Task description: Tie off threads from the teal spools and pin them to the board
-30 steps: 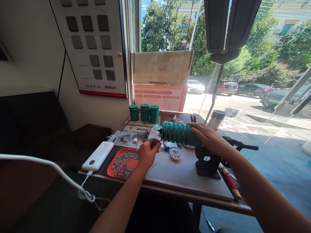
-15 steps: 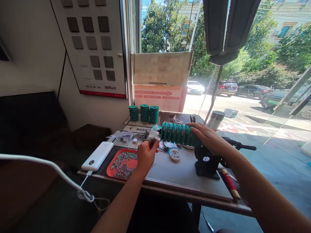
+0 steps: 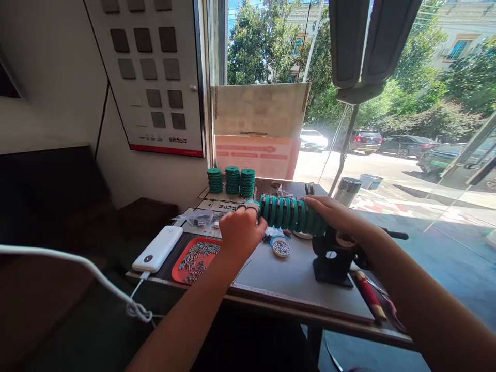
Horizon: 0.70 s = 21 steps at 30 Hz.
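A horizontal row of green discs (image 3: pixel 290 214) sits on a black stand (image 3: pixel 332 259) at the middle of the table. My right hand (image 3: pixel 333 214) lies over the right end of this row, fingers curled down around it. My left hand (image 3: pixel 241 231) is closed at the row's left end, pinching a small grey ring-like piece against it. Below the row stands a small white dish of tiny metal parts (image 3: pixel 280 248). A red tray of metal pins (image 3: pixel 196 257) lies left of my left hand.
Three stacks of green discs (image 3: pixel 231 181) stand at the table's back by the window. A white power bank (image 3: pixel 156 249) with a cable lies at the left edge. A metal cup (image 3: pixel 346 190) stands behind the stand. A red-handled tool (image 3: pixel 370 298) lies near the right front edge.
My left hand has risen from above the tray to the left end of the green row, carrying the small grey piece. My right hand stays on the row.
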Tool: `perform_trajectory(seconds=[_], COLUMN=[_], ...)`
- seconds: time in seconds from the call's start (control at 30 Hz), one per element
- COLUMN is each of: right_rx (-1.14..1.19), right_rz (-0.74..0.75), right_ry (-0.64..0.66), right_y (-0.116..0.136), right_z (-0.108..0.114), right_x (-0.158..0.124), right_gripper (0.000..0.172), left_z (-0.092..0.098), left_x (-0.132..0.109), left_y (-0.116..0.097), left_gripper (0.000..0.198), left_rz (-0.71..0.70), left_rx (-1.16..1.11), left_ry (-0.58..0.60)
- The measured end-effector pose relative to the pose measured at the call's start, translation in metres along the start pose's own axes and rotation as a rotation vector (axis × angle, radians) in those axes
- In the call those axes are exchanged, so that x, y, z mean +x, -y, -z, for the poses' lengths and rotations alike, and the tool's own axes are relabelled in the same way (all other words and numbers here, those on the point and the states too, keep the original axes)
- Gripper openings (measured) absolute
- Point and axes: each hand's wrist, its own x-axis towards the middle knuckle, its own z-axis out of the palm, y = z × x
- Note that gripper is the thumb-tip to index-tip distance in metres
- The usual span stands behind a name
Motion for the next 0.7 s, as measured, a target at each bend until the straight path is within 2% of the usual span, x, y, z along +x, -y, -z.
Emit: perform_trajectory(seconds=[0.27, 0.47, 0.57, 0.63, 0.7], right_rx=[-0.063, -0.106, -0.118, -0.128, -0.148], right_rz=[0.006, 0.023, 0.031, 0.049, 0.072], right_ry=[-0.060, -0.071, -0.095, -0.116, -0.158], right_y=[0.002, 0.005, 0.006, 0.007, 0.008], right_z=[-0.002, 0.000, -0.001, -0.003, -0.006], right_x=[-0.001, -0.003, -0.006, -0.010, -0.015], right_gripper=[0.042, 0.040, 0.039, 0.039, 0.040], left_z=[0.028, 0.033, 0.036, 0.039, 0.039], left_x=[0.017, 0.030, 0.035, 0.036, 0.035], left_y=[-0.022, -0.037, -0.032, -0.023, -0.011], left_gripper=[0.019, 0.018, 0.013, 0.009, 0.013], left_rz=[-0.094, -0.140, -0.148, -0.150, -0.155], left_rx=[0.109, 0.091, 0.029, -0.049, -0.167], left_ry=[0.171, 0.239, 0.241, 0.232, 0.234])
